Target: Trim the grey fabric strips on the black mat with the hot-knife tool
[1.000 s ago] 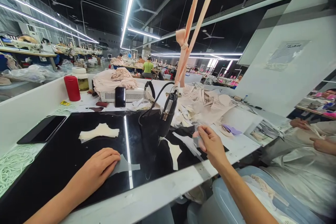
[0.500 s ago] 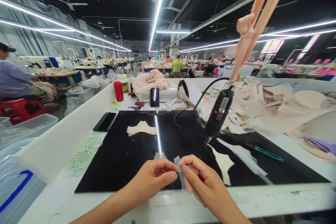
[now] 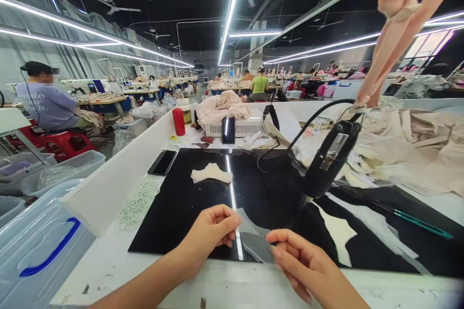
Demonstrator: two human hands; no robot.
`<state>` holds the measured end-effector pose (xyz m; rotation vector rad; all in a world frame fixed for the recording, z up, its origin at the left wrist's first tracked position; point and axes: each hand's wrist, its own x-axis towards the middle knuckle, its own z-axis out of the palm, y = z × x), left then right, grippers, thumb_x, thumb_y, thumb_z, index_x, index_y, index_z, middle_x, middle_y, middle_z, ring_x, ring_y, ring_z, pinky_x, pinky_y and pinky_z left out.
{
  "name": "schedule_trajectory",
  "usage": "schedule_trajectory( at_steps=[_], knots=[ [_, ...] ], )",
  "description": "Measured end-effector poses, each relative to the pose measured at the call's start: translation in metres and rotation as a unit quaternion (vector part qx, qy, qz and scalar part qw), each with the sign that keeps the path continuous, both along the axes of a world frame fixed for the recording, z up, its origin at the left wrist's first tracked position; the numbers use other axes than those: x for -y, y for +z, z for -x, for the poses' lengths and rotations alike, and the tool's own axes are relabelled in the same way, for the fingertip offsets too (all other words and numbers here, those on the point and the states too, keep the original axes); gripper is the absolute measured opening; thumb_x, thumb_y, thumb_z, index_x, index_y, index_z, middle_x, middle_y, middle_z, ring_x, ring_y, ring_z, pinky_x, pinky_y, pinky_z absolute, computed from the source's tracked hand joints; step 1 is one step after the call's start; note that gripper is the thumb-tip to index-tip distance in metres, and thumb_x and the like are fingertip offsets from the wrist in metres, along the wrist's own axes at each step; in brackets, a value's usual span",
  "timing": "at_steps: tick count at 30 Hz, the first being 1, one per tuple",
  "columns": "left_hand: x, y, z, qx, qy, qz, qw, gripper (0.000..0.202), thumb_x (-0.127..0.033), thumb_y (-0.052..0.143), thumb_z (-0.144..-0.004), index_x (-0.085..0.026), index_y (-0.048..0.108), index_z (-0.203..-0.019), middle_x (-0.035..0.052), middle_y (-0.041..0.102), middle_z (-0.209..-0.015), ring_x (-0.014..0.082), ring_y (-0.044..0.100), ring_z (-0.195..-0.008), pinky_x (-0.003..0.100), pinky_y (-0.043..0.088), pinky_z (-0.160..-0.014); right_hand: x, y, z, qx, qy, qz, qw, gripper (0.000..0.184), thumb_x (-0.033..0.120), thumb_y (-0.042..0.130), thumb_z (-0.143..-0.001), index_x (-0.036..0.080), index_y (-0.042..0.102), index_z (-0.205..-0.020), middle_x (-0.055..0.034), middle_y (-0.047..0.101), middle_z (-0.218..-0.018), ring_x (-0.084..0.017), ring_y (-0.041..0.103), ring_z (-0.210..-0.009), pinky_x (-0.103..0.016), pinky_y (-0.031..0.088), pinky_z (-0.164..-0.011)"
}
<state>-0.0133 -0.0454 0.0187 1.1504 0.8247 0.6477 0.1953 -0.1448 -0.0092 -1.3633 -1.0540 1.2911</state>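
Observation:
My left hand [image 3: 212,231] and my right hand [image 3: 308,268] both pinch one thin, see-through piece of film [image 3: 255,241] over the near edge of the black work mat [image 3: 174,212]. The left fingers grip its left end, the right thumb and forefinger its lower right end. A black hand tool [image 3: 328,159] hangs just above the mat to the right, slung from a peach fabric strap [image 3: 395,34], with its cable curving back. A small stack of cream fabric pieces [image 3: 211,174] lies farther back on the mat.
A phone [image 3: 162,162] and white cord [image 3: 137,200] lie left of the mat. Teal-handled tool [image 3: 411,219] and fabric scraps [image 3: 339,234] sit right. Red bottle [image 3: 178,121], white basket [image 3: 237,128] and fabric piles stand at the back. Clear bins [image 3: 43,241] stand at left; a seated person [image 3: 45,104] works beyond.
The view swung left from the right-hand side. My hands came together over the mat's near edge and now draw the film apart between them; a second ago the left hand lay flat on the mat.

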Motion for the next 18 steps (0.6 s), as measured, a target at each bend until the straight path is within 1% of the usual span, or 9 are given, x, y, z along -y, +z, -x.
schedule_trajectory(
  at_steps=[3,6,10,14,18],
  knots=[
    [-0.004,-0.002,0.005,-0.008,0.004,-0.017,1.000,0.050,-0.059,0.085,-0.071,-0.017,0.059,-0.077,-0.0034,0.057,-0.064,0.0081,0.049,-0.058,0.021,0.039,-0.060,0.002,-0.010,-0.008,-0.010,-0.010,0.012,1.000,0.060,0.075,0.079,-0.071,0.020,0.070,-0.092,0.0049,0.053,-0.063,-0.005,0.035,-0.042,-0.018,0.030,-0.040],
    [-0.008,-0.003,0.007,-0.022,0.008,-0.037,0.999,0.049,-0.060,0.083,-0.074,-0.017,0.059,-0.078,-0.0033,0.057,-0.064,0.0078,0.050,-0.057,0.021,0.039,-0.058,0.003,-0.016,-0.013,-0.011,-0.017,0.037,0.999,0.058,0.075,0.079,-0.070,0.020,0.067,-0.081,0.0040,0.057,-0.060,-0.005,0.040,-0.040,-0.017,0.031,-0.040],
    [-0.010,-0.001,0.008,-0.050,0.010,-0.047,0.998,0.054,-0.065,0.082,-0.071,-0.018,0.055,-0.074,-0.0040,0.055,-0.060,0.0076,0.048,-0.053,0.020,0.038,-0.053,0.005,-0.013,-0.015,-0.009,-0.021,0.068,0.997,0.058,0.076,0.079,-0.070,0.021,0.059,-0.072,0.0063,0.051,-0.051,-0.004,0.035,-0.036,-0.017,0.029,-0.040],
    [-0.010,0.002,0.010,-0.082,0.004,-0.039,0.996,0.060,-0.072,0.081,-0.068,-0.019,0.052,-0.072,-0.0051,0.053,-0.057,0.0059,0.041,-0.044,0.020,0.033,-0.045,0.007,-0.008,-0.015,-0.018,-0.016,0.083,0.996,0.062,0.078,0.075,-0.072,0.021,0.052,-0.067,0.0078,0.045,-0.045,-0.002,0.030,-0.033,-0.017,0.023,-0.038],
    [-0.009,0.005,0.012,-0.092,-0.001,-0.026,0.995,0.063,-0.075,0.079,-0.069,-0.019,0.050,-0.070,-0.0059,0.050,-0.055,0.0043,0.037,-0.042,0.019,0.032,-0.045,0.009,-0.006,-0.013,-0.036,-0.023,0.113,0.993,0.064,0.078,0.073,-0.074,0.020,0.047,-0.064,0.0098,0.040,-0.041,-0.001,0.029,-0.031,-0.015,0.019,-0.038]
  ],
)
